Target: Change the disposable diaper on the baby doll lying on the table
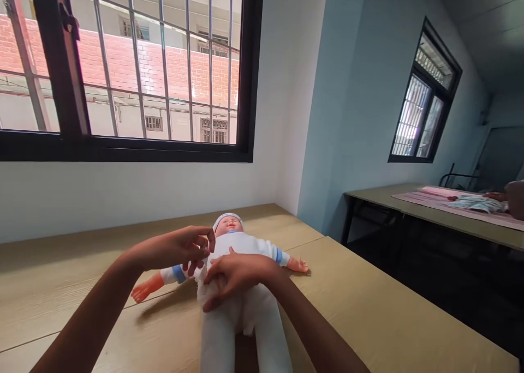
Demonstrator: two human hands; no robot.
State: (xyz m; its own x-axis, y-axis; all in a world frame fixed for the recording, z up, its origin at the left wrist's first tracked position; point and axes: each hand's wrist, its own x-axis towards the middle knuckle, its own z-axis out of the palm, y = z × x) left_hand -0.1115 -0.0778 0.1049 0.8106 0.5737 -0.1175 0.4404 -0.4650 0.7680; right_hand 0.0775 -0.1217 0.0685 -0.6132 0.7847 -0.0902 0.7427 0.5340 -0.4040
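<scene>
A baby doll (267,246) lies on its back on the wooden table, its head away from me and arms spread wide. It wears a white top with blue cuffs, a pale cap (227,215) and white trousers (262,335). My left hand (190,247) is over the side of the doll's chest, fingers curled and pinched at the edge of the top. Across the doll's belly lies my right hand (241,275), its fingers bent around fluffy white cloth (206,294) at the waist. My hands partly cover the top's front and lower edge.
The wooden table (360,307) stands against the wall below a barred window (164,67). To the right is another table (376,197) with a pink striped cloth (426,197) and pale fabric (478,203). Part of another person (514,198) shows at the right edge.
</scene>
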